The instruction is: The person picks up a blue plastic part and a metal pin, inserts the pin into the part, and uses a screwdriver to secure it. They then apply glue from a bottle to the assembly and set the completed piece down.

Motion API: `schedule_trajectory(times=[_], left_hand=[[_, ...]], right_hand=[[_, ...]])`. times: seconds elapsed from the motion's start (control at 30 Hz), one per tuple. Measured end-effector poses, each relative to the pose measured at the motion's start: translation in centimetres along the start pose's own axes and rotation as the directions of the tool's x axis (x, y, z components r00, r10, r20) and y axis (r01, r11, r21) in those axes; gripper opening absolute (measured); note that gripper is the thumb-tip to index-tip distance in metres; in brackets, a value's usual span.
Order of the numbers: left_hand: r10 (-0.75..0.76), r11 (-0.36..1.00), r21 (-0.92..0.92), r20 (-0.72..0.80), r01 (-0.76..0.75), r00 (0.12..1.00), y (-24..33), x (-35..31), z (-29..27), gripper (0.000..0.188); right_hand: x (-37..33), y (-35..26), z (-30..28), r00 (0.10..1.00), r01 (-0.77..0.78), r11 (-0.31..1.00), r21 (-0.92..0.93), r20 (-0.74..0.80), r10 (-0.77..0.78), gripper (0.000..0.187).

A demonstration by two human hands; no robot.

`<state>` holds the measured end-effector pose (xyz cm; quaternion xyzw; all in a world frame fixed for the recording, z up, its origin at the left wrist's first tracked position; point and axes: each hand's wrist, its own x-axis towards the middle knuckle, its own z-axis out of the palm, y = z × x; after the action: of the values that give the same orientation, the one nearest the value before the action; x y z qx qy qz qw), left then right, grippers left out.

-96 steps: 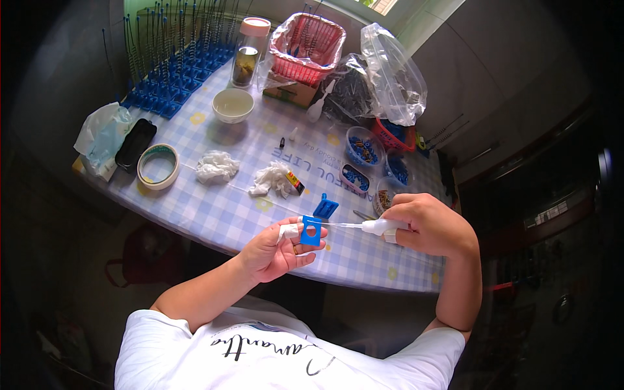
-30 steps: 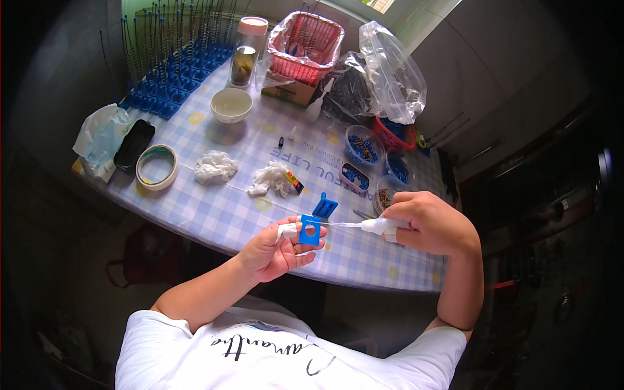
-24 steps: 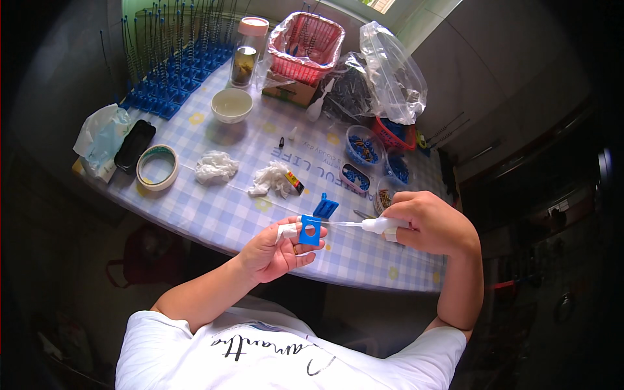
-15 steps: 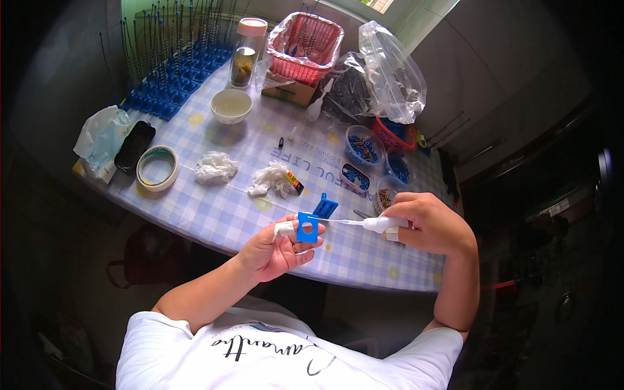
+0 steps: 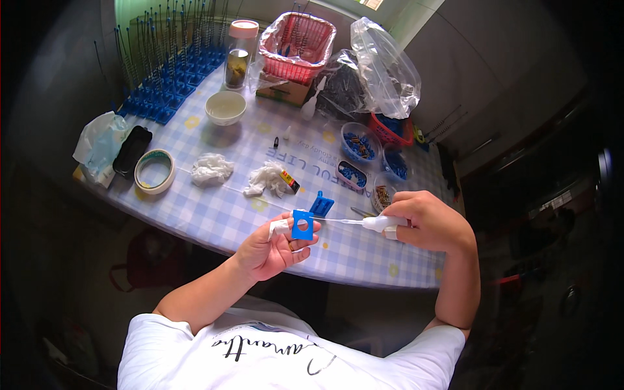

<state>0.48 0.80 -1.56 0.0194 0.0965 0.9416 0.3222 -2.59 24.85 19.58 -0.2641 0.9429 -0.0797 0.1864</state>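
In my left hand (image 5: 268, 252) is a flat blue plastic plate (image 5: 297, 233) with a round hole, pinched near its upper left part. White wrapping covers part of one finger of that hand. My right hand (image 5: 429, 222) is closed around a white squeeze bottle (image 5: 377, 223) with a long thin nozzle. Its tip points left and reaches the plate's upper right edge; whether they touch, I cannot tell. Just beyond the plate, a blue slotted part (image 5: 322, 205) lies on the table. A small yellow, red and black tube (image 5: 290, 181) rests against crumpled tissue (image 5: 266, 179).
Blue bases with upright springs (image 5: 159, 97) crowd the far left. Along the left are a tape roll (image 5: 170, 177), a black case (image 5: 132, 151) and a bowl (image 5: 225, 117). A jar (image 5: 238, 65) and red basket (image 5: 296, 68) stand behind. Tubs of small parts (image 5: 359, 157) sit right.
The view has shifted slightly, so the table things appear a little to the left. The plate has moved slightly left of the nozzle tip. Both hands keep their holds.
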Motion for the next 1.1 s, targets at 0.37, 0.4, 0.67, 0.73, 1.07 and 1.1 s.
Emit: schedule_trajectory(times=[0.37, 0.4, 0.67, 0.73, 1.07, 1.1], left_hand=[[-0.003, 1.0, -0.008, -0.002, 0.002, 1.0, 0.05, -0.06, -0.14, 0.064], [-0.002, 1.0, -0.009, -0.002, 0.002, 1.0, 0.06, -0.06, -0.06, 0.064], [-0.004, 1.0, -0.015, 0.006, 0.004, 1.0, 0.01, 0.0, -0.16, 0.063], [-0.004, 1.0, -0.017, 0.011, 0.004, 1.0, 0.0, 0.02, -0.22, 0.063], [-0.003, 1.0, -0.007, 0.005, 0.003, 1.0, -0.04, 0.0, -0.26, 0.063], [-0.002, 1.0, -0.006, 0.005, 0.002, 1.0, -0.03, -0.01, -0.24, 0.063]], right_hand=[[0.24, -0.73, -0.37, 0.998, -0.054, 0.998, -0.035, 0.034, 0.055, 0.028], [0.25, -0.77, -0.37, 0.997, -0.066, 0.997, -0.041, 0.036, 0.068, 0.028], [0.24, -0.79, -0.45, 0.997, -0.066, 0.997, -0.039, 0.042, 0.068, 0.029], [0.22, -0.77, -0.44, 0.997, -0.064, 0.997, -0.036, 0.041, 0.065, 0.028], [0.02, -0.62, -0.39, 0.999, -0.045, 0.999, -0.028, 0.019, 0.046, 0.028], [0.0, -0.62, -0.38, 0.999, -0.051, 0.998, -0.022, 0.018, 0.051, 0.028]])
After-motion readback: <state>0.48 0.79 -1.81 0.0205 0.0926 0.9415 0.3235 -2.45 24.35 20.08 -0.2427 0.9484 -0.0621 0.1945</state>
